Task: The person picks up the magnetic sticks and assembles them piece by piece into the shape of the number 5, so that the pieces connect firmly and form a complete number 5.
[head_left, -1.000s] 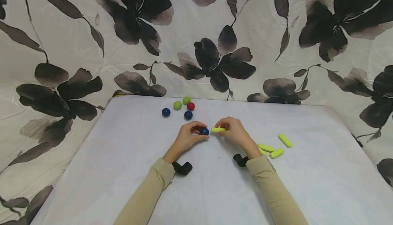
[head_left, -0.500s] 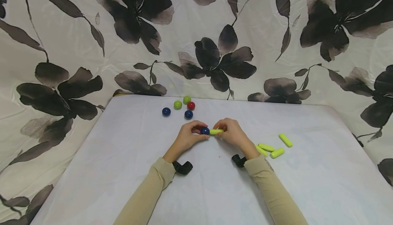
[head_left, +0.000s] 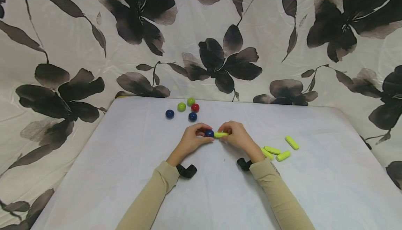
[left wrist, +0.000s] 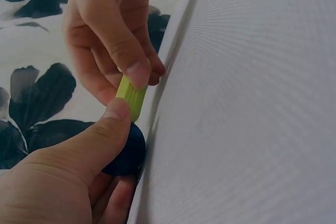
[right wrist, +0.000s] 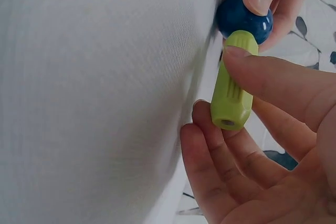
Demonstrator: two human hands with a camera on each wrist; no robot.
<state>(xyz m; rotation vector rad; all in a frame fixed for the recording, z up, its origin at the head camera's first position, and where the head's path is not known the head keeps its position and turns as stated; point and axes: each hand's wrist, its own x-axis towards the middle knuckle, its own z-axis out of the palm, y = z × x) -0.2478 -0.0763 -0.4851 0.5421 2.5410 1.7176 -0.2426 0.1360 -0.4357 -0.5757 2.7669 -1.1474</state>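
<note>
My left hand (head_left: 190,141) pinches a blue ball (right wrist: 235,18) between thumb and fingers. My right hand (head_left: 238,135) grips a yellow stick (right wrist: 231,95), its end touching the ball. Both pieces are near the middle of the table (head_left: 207,198), between my hands, which stand slightly apart. Beyond my left hand: two loose blue balls (head_left: 193,117), two green balls (head_left: 181,107), one red ball (head_left: 195,108). Beside my right wrist: four spare sticks (head_left: 283,156).
</note>
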